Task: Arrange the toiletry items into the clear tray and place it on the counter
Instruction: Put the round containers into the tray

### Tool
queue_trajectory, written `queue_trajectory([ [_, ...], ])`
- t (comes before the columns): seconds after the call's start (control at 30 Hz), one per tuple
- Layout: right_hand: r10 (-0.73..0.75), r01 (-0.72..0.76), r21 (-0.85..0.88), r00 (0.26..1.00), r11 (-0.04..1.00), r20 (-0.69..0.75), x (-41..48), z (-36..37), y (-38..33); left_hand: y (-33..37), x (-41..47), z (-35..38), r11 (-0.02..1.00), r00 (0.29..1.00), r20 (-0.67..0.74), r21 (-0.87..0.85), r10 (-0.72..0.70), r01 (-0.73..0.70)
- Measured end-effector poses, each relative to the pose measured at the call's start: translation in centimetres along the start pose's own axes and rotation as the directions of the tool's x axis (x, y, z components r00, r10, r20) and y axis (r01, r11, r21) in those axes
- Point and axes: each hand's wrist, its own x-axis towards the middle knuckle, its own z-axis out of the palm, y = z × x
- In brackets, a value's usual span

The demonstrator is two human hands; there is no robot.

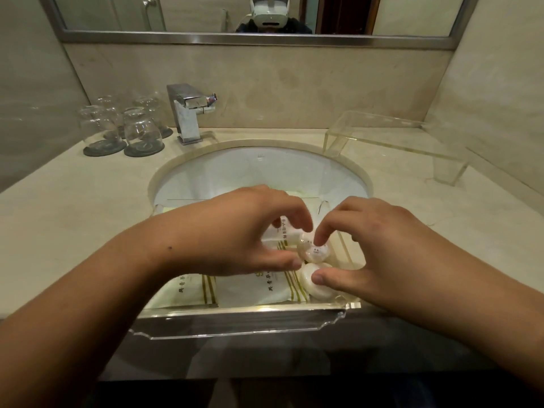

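A clear tray rests across the front of the sink, its near edge over the counter front. Inside lie flat white toiletry packets with green stripes and small round white bottles. My left hand hovers over the tray's middle, thumb and fingers pinching a small white bottle. My right hand is at the tray's right end, its thumb pressed on a second white bottle and its index finger touching the first. The hands hide much of the tray's contents.
A chrome faucet stands behind the white sink. Several upturned glasses on dark coasters stand at the back left. A clear acrylic riser stands at the back right. A mirror runs along the wall above.
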Motion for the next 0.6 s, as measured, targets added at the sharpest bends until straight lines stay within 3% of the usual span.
queue_trajectory([
  [0.17, -0.054, 0.054, -0.003, 0.997, 0.999, 0.057, 0.2, 0.4, 0.2, -0.9, -2.3, -0.3, 0.995, 0.988, 0.125, 0.037, -0.092, 0.088],
  [0.6, -0.13, 0.14, -0.058, 0.981, 0.988, 0.146, 1.7, -0.8, 0.9, -1.6, -3.0, 0.6, 0.999, 0.995, 0.089, 0.0, -0.042, 0.042],
])
